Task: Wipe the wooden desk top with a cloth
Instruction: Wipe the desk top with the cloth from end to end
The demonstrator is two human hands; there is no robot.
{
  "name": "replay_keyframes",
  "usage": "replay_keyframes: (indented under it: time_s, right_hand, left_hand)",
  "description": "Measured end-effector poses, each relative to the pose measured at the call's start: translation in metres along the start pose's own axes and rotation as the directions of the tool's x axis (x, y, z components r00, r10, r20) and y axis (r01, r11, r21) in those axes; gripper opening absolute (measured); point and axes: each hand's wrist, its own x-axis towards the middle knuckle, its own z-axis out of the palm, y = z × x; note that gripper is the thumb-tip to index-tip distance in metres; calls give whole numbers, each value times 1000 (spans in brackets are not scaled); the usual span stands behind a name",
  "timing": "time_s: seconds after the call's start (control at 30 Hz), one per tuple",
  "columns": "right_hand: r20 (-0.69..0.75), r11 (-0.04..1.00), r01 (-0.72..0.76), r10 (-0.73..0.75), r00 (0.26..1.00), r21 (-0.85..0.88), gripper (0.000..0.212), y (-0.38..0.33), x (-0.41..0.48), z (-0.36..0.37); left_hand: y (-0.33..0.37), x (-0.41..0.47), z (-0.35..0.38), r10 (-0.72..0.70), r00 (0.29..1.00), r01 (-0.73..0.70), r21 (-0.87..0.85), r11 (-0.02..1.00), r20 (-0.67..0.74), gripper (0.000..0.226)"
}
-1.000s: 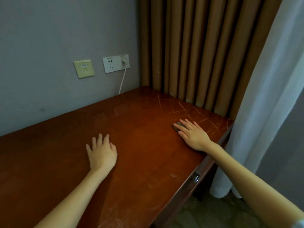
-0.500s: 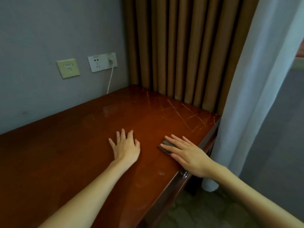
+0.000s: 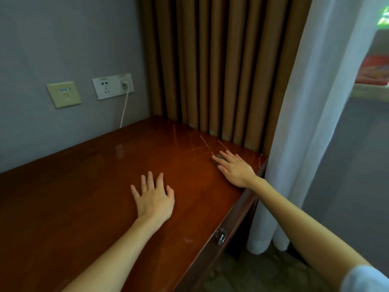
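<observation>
right hand [image 3: 235,170]: I am pressing straight fingers [image 3: 221,163] on the cloth [image 3: 218,158] | left hand [image 3: 154,199]: lying flat, empty | table [image 3: 84,186]: stretching mostly leftward of cloth

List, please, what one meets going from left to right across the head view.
beige wall plate → white socket → left hand → right hand → white curtain

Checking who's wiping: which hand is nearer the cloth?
Right. The right hand presses on the cloth; the left hand rests on the desk top, apart to its left.
</observation>
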Motion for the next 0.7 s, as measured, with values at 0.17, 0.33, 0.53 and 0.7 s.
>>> replay_keyframes:
  time_s: [0.17, 0.33, 0.53, 0.7]
  right_hand:
    - [-4, 984, 177, -177, 984, -4, 48, -17, -24, 3]
    - [-42, 971, 240, -239, 970, 14, 61, -16, -67, 4]
    - [-97, 999, 12, -8, 995, 38, 55, 17, -62, 4]
    - [-87, 952, -286, 296, 951, 111, 50, 66, -18, -5]
  left_hand:
    - [0, 7, 1, -1, 1000, 1, -3, 1000, 8, 57]
    - [2, 15, 1, -7, 1000, 7, 3, 1000, 28, 57]
    - [1, 16, 2, 2, 1000, -2, 12, 1000, 25, 57]
    - [1, 15, 3, -3, 1000, 3, 14, 1000, -2, 57]
